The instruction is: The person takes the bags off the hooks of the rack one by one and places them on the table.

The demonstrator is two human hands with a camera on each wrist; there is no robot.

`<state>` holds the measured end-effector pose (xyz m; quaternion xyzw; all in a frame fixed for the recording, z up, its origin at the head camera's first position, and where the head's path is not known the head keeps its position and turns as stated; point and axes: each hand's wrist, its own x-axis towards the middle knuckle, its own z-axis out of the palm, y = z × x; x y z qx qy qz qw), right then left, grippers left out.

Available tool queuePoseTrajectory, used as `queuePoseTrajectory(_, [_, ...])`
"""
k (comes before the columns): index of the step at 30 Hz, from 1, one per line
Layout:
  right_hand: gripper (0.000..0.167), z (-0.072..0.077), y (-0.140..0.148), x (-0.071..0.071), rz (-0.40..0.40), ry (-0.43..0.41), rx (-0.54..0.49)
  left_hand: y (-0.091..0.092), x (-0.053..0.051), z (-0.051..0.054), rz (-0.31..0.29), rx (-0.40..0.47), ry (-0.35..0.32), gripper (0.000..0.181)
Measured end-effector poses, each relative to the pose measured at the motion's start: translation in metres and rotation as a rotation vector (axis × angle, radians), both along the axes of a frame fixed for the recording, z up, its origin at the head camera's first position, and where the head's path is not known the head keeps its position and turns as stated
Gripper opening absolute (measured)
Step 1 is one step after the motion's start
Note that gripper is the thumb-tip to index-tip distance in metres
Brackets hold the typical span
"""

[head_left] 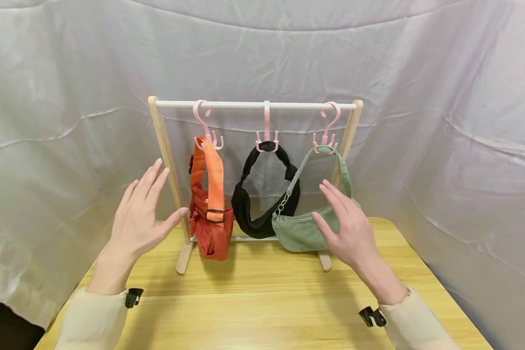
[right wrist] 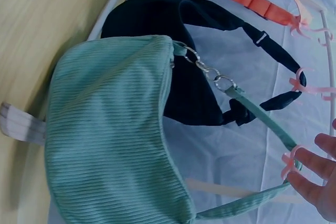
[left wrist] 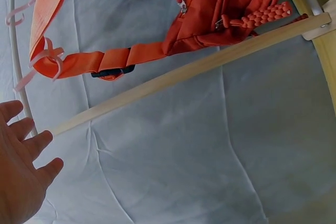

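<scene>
Three bags hang by their straps from pink hooks on a small rack. On the left is a red-orange bag (head_left: 212, 238) with an orange webbing strap (head_left: 214, 180). A black bag (head_left: 253, 226) hangs in the middle. The green corduroy shoulder bag (head_left: 302, 233) with metal rings hangs at the right. My left hand (head_left: 140, 214) is raised left of the red-orange bag, fingers straight, holding nothing. In the head view my right hand (head_left: 347, 226) overlaps the green bag and hides part of it; its fingers are extended and grip nothing. Whether it touches the bag I cannot tell.
The rack has a white top bar (head_left: 240, 104) and wooden posts (head_left: 162, 136); its feet stand on a wood-grain table (head_left: 245, 306). Pink hooks (head_left: 267, 121) hang along the bar. Grey cloth (head_left: 253, 53) surrounds the table at the back and sides.
</scene>
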<state>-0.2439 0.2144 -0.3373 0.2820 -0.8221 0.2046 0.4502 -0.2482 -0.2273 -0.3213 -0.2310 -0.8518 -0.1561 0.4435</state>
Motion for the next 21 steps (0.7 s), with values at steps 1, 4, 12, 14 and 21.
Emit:
queuePoseTrajectory(1, [0.064, 0.002, -0.002, -0.001, 0.005, 0.003, 0.002, 0.000, -0.001, 0.001, 0.000, -0.001, 0.003, 0.095])
queuePoseTrajectory(4, [0.063, 0.007, -0.006, -0.004, 0.021, 0.012, 0.003, 0.001, -0.004, 0.005, 0.002, -0.002, 0.010, 0.095])
queuePoseTrajectory(12, [0.062, 0.017, -0.015, -0.014, 0.053, 0.022, -0.006, 0.004, -0.011, 0.015, 0.011, 0.007, -0.009, 0.094])
queuePoseTrajectory(14, [0.062, 0.021, -0.018, -0.017, 0.061, 0.026, -0.012, 0.006, -0.013, 0.018, 0.007, 0.013, -0.006, 0.094])
queuePoseTrajectory(21, [0.062, 0.030, -0.031, -0.026, 0.120, 0.059, -0.031, 0.009, -0.020, 0.028, 0.001, 0.036, 0.028, 0.093])
